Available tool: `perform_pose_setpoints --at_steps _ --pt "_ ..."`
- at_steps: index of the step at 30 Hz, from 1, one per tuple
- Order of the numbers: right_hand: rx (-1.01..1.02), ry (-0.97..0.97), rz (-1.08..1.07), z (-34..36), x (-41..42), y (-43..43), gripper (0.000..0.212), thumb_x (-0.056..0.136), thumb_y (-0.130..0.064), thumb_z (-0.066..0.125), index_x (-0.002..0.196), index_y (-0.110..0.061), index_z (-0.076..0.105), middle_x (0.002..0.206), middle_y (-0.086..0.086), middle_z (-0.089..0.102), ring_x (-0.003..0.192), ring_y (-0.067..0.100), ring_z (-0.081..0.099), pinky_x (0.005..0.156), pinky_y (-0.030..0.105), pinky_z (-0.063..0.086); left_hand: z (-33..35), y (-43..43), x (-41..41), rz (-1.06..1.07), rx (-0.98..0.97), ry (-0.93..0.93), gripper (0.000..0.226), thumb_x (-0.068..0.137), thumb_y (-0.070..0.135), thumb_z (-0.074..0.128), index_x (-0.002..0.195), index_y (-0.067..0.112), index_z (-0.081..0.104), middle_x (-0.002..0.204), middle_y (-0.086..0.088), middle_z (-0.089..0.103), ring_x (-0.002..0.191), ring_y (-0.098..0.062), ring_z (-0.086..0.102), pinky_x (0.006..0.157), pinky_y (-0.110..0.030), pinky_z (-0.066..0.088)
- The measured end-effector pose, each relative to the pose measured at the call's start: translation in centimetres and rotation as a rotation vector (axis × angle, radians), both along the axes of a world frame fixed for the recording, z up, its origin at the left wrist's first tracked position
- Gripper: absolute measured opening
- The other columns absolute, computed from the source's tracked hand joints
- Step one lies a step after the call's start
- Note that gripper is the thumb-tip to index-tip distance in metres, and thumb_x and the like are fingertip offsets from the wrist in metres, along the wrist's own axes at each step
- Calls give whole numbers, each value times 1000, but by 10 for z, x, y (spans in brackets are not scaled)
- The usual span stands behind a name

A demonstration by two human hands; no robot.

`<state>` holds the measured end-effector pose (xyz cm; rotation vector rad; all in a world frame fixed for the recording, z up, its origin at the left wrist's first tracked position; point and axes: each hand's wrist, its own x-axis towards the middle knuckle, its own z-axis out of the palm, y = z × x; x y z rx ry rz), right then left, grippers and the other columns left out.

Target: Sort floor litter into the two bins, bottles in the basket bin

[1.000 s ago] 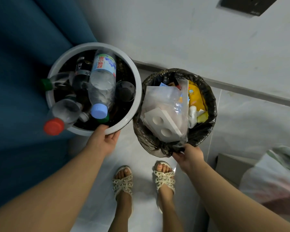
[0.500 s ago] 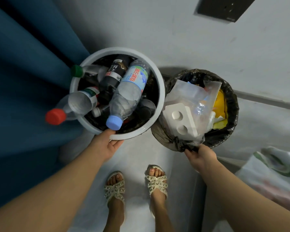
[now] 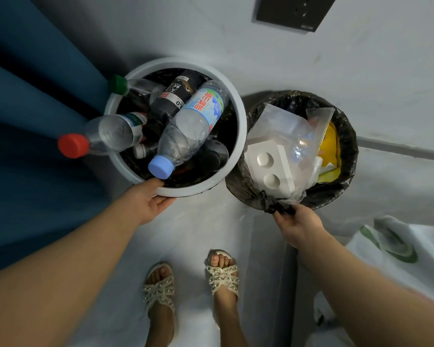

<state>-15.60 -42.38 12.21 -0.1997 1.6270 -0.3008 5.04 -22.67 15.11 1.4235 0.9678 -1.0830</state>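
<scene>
My left hand (image 3: 148,200) grips the near rim of the white-rimmed basket bin (image 3: 238,113). That bin holds several plastic bottles: a clear one with a blue cap (image 3: 186,131), one with a red cap (image 3: 103,136) jutting over the rim, a dark bottle (image 3: 171,98) and one with a green cap (image 3: 118,84). My right hand (image 3: 296,226) pinches the bunched black liner at the near edge of the second bin (image 3: 346,146). This bin holds white foam (image 3: 271,166), clear plastic bags (image 3: 293,131) and yellow wrappers (image 3: 332,141).
A blue curtain (image 3: 23,121) hangs at the left beside the basket bin. The grey wall (image 3: 311,71) with a dark socket plate (image 3: 293,11) rises behind both bins. A white bag (image 3: 396,249) lies at the right. My sandalled feet (image 3: 191,279) stand on the pale floor.
Both bins have shifted to the right in view, closer to the wall. Both hands keep their hold on the rims.
</scene>
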Motion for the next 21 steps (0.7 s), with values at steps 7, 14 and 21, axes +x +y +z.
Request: perform_pose_setpoints --at_steps 7,14,21 --pt "21 -24 104 19 11 -5 35 98 -9 40 133 -8 47 128 12 58 95 29 59 77 39 48 -8 -3 -4 -11 40 -23 9 93 10 51 85 14 55 93 -3 60 80 -16 59 84 -30 47" --pt "57 -49 154 39 12 2 39 96 -19 47 135 -13 44 113 7 59 110 34 56 90 44 48 -3 -2 -8 -32 56 -32 4 92 16 54 96 15 56 133 -4 51 104 -19 54 83 -31 45" --pt "79 -21 219 90 29 26 54 94 -23 54 142 -16 32 147 7 35 130 34 42 101 48 42 39 1 -17 -136 115 -39 31 93 18 53 123 12 51 141 -8 43 122 -25 49 87 -35 42"
